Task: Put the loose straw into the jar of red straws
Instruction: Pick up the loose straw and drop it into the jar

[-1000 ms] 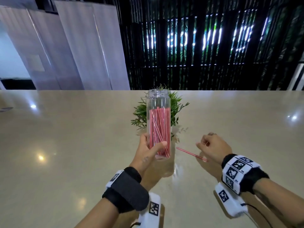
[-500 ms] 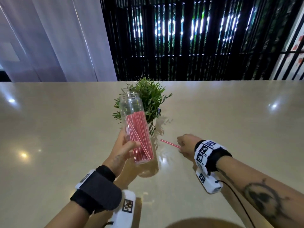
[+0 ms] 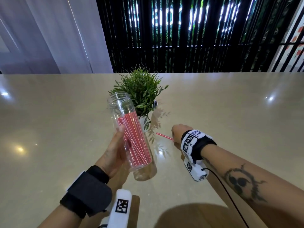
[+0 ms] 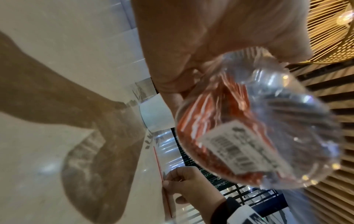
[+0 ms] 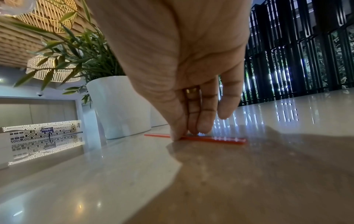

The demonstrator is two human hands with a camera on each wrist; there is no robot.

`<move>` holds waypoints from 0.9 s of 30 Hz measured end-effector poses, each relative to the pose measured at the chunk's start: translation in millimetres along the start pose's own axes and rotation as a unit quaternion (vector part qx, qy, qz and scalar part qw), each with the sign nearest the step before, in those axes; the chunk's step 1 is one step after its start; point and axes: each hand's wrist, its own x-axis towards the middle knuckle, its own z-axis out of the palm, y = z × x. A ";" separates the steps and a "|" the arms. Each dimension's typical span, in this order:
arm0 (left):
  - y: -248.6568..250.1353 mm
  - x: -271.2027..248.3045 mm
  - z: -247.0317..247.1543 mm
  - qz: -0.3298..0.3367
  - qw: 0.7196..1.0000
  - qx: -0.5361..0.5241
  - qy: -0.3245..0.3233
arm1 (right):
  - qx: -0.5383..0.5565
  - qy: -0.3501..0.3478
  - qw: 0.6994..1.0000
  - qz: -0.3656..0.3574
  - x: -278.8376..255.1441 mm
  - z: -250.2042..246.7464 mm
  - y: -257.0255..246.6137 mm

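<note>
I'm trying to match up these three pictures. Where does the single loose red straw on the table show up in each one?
Head view: the loose straw lies right of centre, between the plant and the right hand.
Left wrist view: it runs down the lower middle, reaching that hand.
Right wrist view: it lies flat at centre under the fingertips.
Shared landmark: the white plant pot.

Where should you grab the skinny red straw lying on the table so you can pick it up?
Probably near its middle, from straight above. The straw lies flat on the smooth table, so nothing fits under it. Pinch its two long sides with thumb and fingertips, as the right hand is placed now. The free end then points towards the jar.
</note>
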 end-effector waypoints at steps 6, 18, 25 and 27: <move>0.9 1.6 5.6 -0.003 1.000 0.016 0.002 | 0.002 -0.013 1.000 0.015 -2.7 4.2 0.1; 7.2 0.2 16.7 -0.001 0.999 0.027 0.017 | 0.157 -0.031 0.987 0.022 -10.0 -14.3 7.7; 5.7 0.1 24.4 -0.020 0.999 0.040 -0.006 | 0.399 -0.085 0.909 -0.081 -38.6 -56.9 24.8; 4.5 -1.8 27.7 -0.022 0.999 0.034 -0.015 | 0.433 -0.095 0.890 -0.106 -51.2 -68.8 28.0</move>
